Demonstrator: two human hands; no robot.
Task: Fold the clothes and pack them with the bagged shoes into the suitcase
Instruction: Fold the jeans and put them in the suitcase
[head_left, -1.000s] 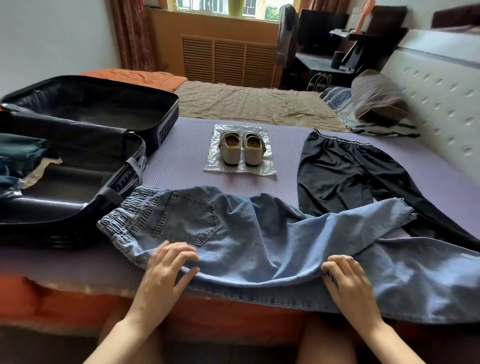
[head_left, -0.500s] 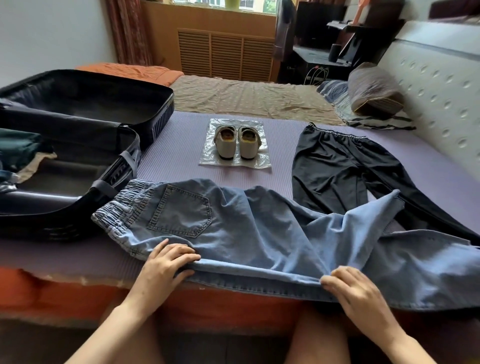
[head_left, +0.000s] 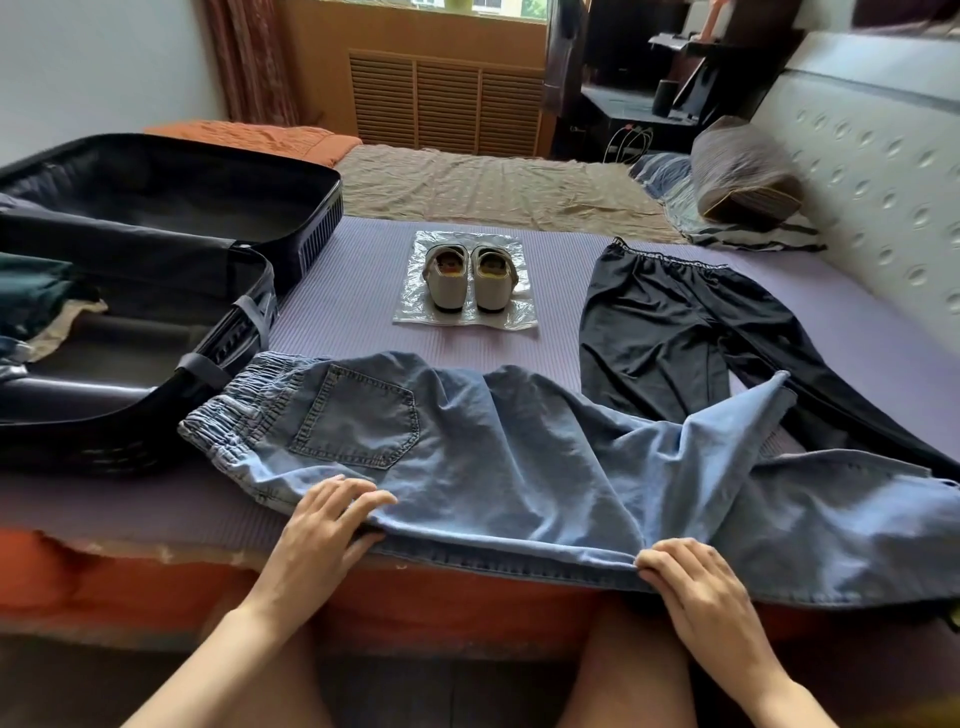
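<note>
Light blue jeans (head_left: 519, 467) lie across the purple mat at the bed's near edge, waistband to the left, one leg partly folded over the other. My left hand (head_left: 324, 525) pinches the near seam below the back pocket. My right hand (head_left: 691, 582) grips the lower edge of the jeans further right. Black trousers (head_left: 675, 332) lie flat behind, partly under the jeans. A pair of pale shoes (head_left: 467, 280) rests on a clear plastic bag (head_left: 410, 306). The open black suitcase (head_left: 291, 218) sits at the left with folded clothes (head_left: 31, 296) inside.
The purple mat (head_left: 353, 280) covers the near part of the bed. A beige sheet (head_left: 493, 187) and a pillow (head_left: 743, 171) lie beyond it. A padded headboard (head_left: 883, 171) runs along the right. My bare knees are below the bed edge.
Both hands slid back toward the bed's near edge and took hold of the jeans' lower seam. The upper leg's cuff has lifted and shifted.
</note>
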